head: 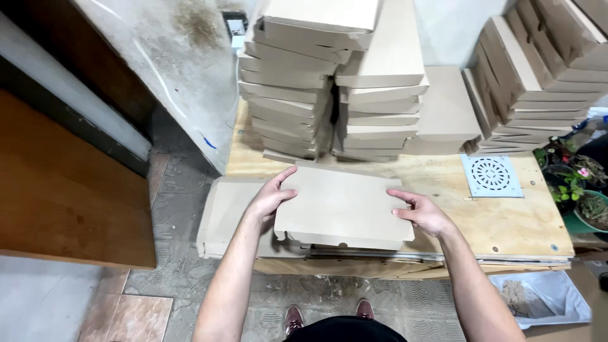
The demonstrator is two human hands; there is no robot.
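bare forearms, no sleeves; left grip (271,197), right grip (425,214) ungloved; dark shorts (345,330); maroon shoes (293,318).
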